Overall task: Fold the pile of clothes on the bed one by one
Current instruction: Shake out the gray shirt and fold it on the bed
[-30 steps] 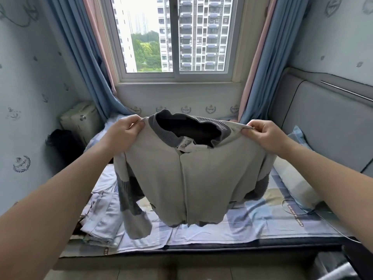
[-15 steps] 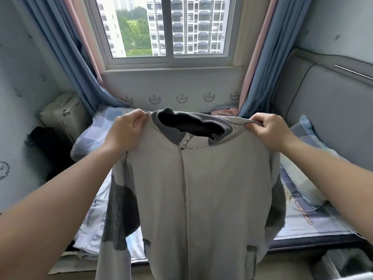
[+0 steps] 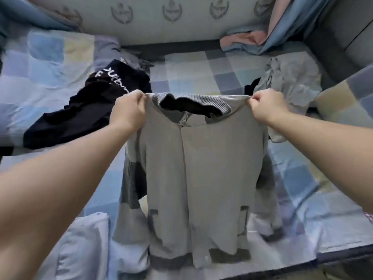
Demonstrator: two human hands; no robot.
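**Grey jacket came down toward the bed**

Grey cotton filled the middle of the view: the jacket hung front-on to the camera, closed down the centre, with both sleeves trailing behind the body. The left hand pinched the left shoulder seam between thumb and curled fingers, and the right hand pinched the right shoulder the same way, so the collar was stretched taut between the 2 grips.

1 second before, the jacket was raised in front of the window. Here the window was out of view and the checked bed lay below, with the hem low over its near edge. Whether the hem touched the sheet could not be told.

That looked like the shake-out ending and the lay-down beginning, probably face down on the open sheet ahead. A black garment with white lettering lay to the left and a crumpled pale grey garment to the right, both unfolded. A folded light blue piece sat near the left edge.
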